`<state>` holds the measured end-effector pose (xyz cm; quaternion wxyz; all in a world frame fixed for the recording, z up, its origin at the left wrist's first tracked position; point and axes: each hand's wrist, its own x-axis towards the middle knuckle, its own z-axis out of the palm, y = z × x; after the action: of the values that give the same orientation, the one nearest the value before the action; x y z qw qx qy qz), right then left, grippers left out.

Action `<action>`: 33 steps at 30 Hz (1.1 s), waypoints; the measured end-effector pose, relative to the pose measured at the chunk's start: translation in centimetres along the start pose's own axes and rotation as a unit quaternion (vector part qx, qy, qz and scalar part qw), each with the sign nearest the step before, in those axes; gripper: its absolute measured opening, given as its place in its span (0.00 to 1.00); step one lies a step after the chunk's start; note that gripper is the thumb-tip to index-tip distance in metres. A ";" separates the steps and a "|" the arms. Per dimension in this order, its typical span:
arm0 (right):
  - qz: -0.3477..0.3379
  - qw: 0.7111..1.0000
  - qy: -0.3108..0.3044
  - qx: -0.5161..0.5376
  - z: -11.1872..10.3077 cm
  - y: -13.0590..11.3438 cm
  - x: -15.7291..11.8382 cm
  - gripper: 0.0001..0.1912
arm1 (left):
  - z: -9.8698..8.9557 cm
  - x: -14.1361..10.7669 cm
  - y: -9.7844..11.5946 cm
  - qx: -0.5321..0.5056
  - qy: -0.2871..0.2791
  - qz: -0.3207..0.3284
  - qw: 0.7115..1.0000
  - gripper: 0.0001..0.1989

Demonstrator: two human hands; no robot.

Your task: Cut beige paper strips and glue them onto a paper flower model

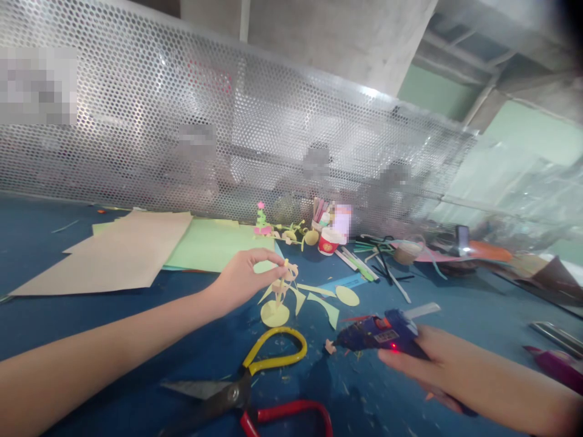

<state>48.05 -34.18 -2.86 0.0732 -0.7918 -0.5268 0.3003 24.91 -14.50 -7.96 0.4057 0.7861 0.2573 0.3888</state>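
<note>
Gripping blue glue gun [380, 332], right hand [435, 363]; pinching yellow paper stand [276, 309], left hand [243, 276]

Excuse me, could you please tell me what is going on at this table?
A person's left hand pinches the top of a little paper model with a round yellow base. The right hand grips a blue glue gun, its nozzle at a small star-shaped piece. Scissors lie open on the blue table nearby, and paper sheets lie farther back.
</note>
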 end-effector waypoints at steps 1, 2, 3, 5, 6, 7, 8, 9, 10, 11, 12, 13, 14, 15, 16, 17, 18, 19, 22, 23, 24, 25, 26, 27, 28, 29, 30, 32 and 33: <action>0.001 1.000 0.001 -0.001 0.0 0.0 0.0 0.24 | 0.0 0.0 0.0 -0.001 -0.001 0.000 1.000 0.10; 0.003 1.000 0.000 -0.005 0.0 0.0 0.0 0.25 | 0.0 0.0 0.1 -0.002 -0.002 0.000 1.000 0.10; 0.006 1.000 -0.002 -0.010 0.0 0.0 0.1 0.25 | 0.0 0.0 0.1 -0.003 -0.001 -0.001 1.000 0.10; 0.010 1.000 -0.013 -0.022 0.0 0.0 0.2 0.27 | 0.0 0.0 0.1 -0.002 0.001 -0.003 1.000 0.11; 0.011 0.999 -0.019 -0.026 0.0 0.0 0.2 0.27 | 0.0 0.0 0.1 0.000 0.002 -0.003 1.000 0.11; 0.009 0.999 -0.026 -0.029 -0.1 0.0 0.2 0.28 | 0.0 0.0 0.1 0.001 0.002 -0.003 1.000 0.11; 0.007 0.999 -0.033 -0.031 -0.1 -0.1 0.3 0.28 | 0.0 0.0 0.1 0.002 0.000 -0.002 1.000 0.11; 0.006 0.999 -0.038 -0.033 -0.1 -0.2 0.2 0.29 | -0.1 0.0 0.1 0.002 -0.002 -0.002 1.000 0.11; 0.008 0.999 -0.038 -0.038 -0.2 -0.3 0.2 0.29 | -0.1 0.0 0.1 0.003 -0.004 -0.001 1.000 0.11; 0.013 0.998 -0.038 -0.042 -0.2 -0.5 0.2 0.29 | -0.1 0.0 0.2 0.002 -0.004 -0.002 1.000 0.11; 0.016 0.998 -0.036 -0.046 -0.2 -0.6 0.2 0.29 | -0.1 0.0 0.2 0.001 -0.003 -0.003 1.000 0.11; 0.019 0.998 -0.033 -0.049 -0.2 -0.7 0.2 0.29 | -0.1 0.0 0.2 -0.002 -0.003 -0.004 1.000 0.11; 0.019 0.998 -0.030 -0.048 -0.2 -0.7 0.2 0.28 | -0.1 0.0 0.2 -0.005 -0.001 -0.005 1.000 0.10; 0.016 0.998 -0.030 -0.045 -0.1 -0.7 0.2 0.28 | -0.1 0.0 0.2 -0.008 0.000 -0.005 1.000 0.10; 0.011 0.999 -0.030 -0.043 -0.1 -0.7 0.3 0.27 | -0.1 0.0 0.3 -0.010 -0.001 -0.005 1.000 0.10; 0.008 0.999 -0.031 -0.040 -0.1 -0.7 0.4 0.27 | -0.2 0.0 0.3 -0.010 0.000 -0.005 1.000 0.10; 0.006 0.999 -0.031 -0.038 -0.1 -0.7 0.4 0.26 | -0.2 0.0 0.3 -0.008 -0.002 -0.004 1.000 0.10; 0.006 0.999 -0.035 -0.036 -0.1 -0.7 0.5 0.26 | -0.2 0.0 0.3 -0.006 -0.003 -0.003 1.000 0.10; 0.000 0.999 -0.039 -0.032 -0.1 -0.8 0.6 0.25 | -0.3 0.1 0.2 0.002 0.003 0.004 1.000 0.11; -0.006 0.999 -0.040 -0.024 0.0 -0.9 0.7 0.25 | -0.3 0.1 0.2 0.005 0.006 0.005 1.000 0.11; -0.015 0.999 -0.039 -0.014 0.0 -0.9 0.7 0.25 | -0.3 0.1 0.1 0.006 0.009 0.006 1.000 0.11; -0.024 0.999 -0.037 0.001 0.1 -0.9 0.9 0.25 | -0.4 0.1 0.1 0.008 0.010 0.006 1.000 0.11; -0.031 0.999 -0.037 0.018 0.2 -0.9 1.1 0.24 | -0.3 0.1 0.1 0.009 0.010 0.005 1.000 0.11; -0.033 0.998 -0.036 0.035 0.4 -0.9 1.3 0.24 | -0.3 0.1 0.1 0.011 0.010 0.004 1.000 0.11; -0.035 0.998 -0.034 0.047 0.5 -1.0 1.5 0.24 | -0.3 0.1 0.1 0.012 0.011 0.004 1.000 0.11; -0.038 0.997 -0.031 0.053 0.7 -1.0 1.8 0.24 | -0.3 0.1 0.2 0.013 0.013 0.004 1.000 0.11; -0.044 0.997 -0.029 0.051 0.7 -1.1 2.0 0.25 | -0.3 0.1 0.2 0.014 0.013 0.004 1.000 0.11; -0.058 0.997 -0.025 0.032 0.8 -1.4 2.4 0.25 | -0.3 0.1 0.4 0.014 0.014 0.000 1.000 0.11; -0.062 0.997 -0.026 0.023 0.7 -1.6 2.5 0.25 | -0.3 0.1 0.5 0.015 0.014 -0.002 1.000 0.11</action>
<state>47.06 -31.38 -3.75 0.0962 -0.7476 -0.5697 0.3277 24.78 -14.62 -7.41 0.3913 0.7861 0.2701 0.3949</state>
